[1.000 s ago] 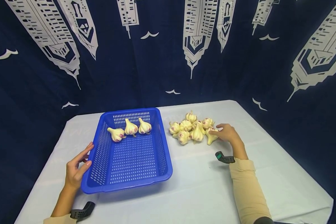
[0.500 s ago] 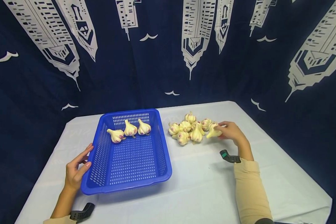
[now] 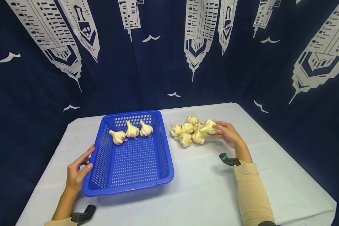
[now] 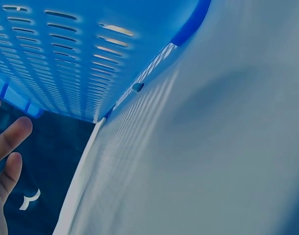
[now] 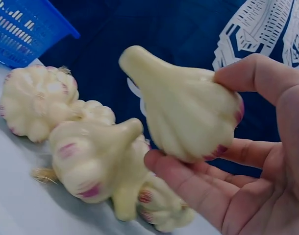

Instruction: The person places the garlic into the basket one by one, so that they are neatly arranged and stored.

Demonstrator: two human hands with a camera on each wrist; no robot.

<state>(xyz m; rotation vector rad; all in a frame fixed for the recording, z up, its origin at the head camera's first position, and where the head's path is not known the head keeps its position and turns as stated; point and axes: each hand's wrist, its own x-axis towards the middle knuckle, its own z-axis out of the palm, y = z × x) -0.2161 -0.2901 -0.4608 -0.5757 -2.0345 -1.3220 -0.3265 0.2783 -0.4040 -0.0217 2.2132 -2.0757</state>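
Note:
My right hand (image 3: 226, 133) pinches a garlic bulb (image 3: 209, 126) between thumb and fingers, at the right side of a pile of garlic (image 3: 185, 139). In the right wrist view the held bulb (image 5: 188, 110) has its stem pointing up and left, above the other bulbs (image 5: 88, 159). The left hand (image 3: 75, 174) rests at the left rim of a blue perforated basket (image 3: 169, 163), thumb and fingers spread along the edge. Three garlic bulbs (image 3: 132, 130) lie in the far part of the basket. Fingers (image 4: 12, 139) show beside the basket's side (image 4: 76, 54) in the left wrist view.
A white cloth covers the table (image 3: 197, 188). Behind it hangs a dark blue curtain (image 3: 155, 72) with white building and bird prints. Each wrist wears a black device, the left one (image 3: 83, 214) near the basket's front left corner.
My right hand has raised the garlic bulb it grips and moved it left over the pile's right side. The left hand and the basket have stayed in place.

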